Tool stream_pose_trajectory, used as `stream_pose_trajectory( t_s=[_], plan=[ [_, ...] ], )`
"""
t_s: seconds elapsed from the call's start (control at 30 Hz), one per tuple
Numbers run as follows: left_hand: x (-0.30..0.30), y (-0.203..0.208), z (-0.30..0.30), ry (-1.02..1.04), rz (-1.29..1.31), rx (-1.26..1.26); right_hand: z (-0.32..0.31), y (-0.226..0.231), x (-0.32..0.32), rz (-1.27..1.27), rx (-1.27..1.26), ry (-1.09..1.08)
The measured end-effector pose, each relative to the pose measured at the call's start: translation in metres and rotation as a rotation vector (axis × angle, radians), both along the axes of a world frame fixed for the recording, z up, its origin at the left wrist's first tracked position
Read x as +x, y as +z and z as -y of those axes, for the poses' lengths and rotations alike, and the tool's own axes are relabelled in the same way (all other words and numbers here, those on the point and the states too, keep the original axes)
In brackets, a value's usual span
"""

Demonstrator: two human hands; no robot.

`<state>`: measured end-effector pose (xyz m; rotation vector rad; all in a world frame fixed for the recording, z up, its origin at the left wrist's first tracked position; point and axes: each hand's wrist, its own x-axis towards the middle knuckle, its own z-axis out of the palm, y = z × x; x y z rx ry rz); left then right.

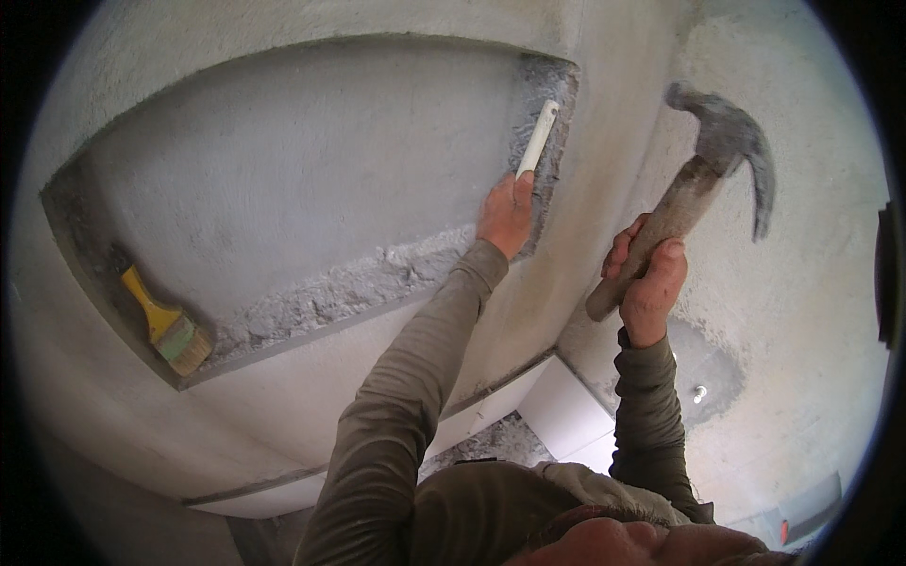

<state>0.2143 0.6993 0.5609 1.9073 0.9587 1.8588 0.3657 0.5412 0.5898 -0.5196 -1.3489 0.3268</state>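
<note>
My left hand [506, 219] is inside the wall recess near its right end, closed around a slim tool with a white handle [538, 140]. The handle points up and has a hole in its end; the working end is hidden by my hand, so its kind cannot be made out. To the right, my right hand [653, 288] grips the wooden handle of a claw hammer [681, 200] low down. The hammer's dark metal head is raised, apart from the wall and from my left hand. A yellow-handled paintbrush [168, 325] leans in the recess's left corner, bristles down.
The long grey recess [311, 151] has a rough ledge of crumbled mortar [330, 297] along its bottom. A bare plastered wall [802, 123] stands at the right, with a small white fitting [699, 393] on it. White panels [563, 407] lie below, beside rubble [500, 441].
</note>
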Motion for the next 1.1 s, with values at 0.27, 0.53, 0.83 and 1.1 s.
stream_pose_trajectory(
  t_s=[0.27, 0.53, 0.83, 1.1],
  plan=[
    [0.004, 0.008, 0.006, 0.022, -0.044, -0.095, -0.094, -0.025, 0.012, 0.432, 0.074, -0.282],
    [0.007, 0.007, 0.009, 0.052, -0.063, -0.173, -0.016, 0.025, -0.01, -0.155, 0.068, 0.211],
    [0.007, 0.003, -0.003, 0.09, 0.019, -0.081, -0.045, -0.007, 0.003, 0.185, -0.384, 0.006],
    [0.013, 0.005, 0.003, 0.046, 0.034, -0.12, -0.076, 0.001, -0.003, 0.176, 0.113, -0.02]
  ],
)
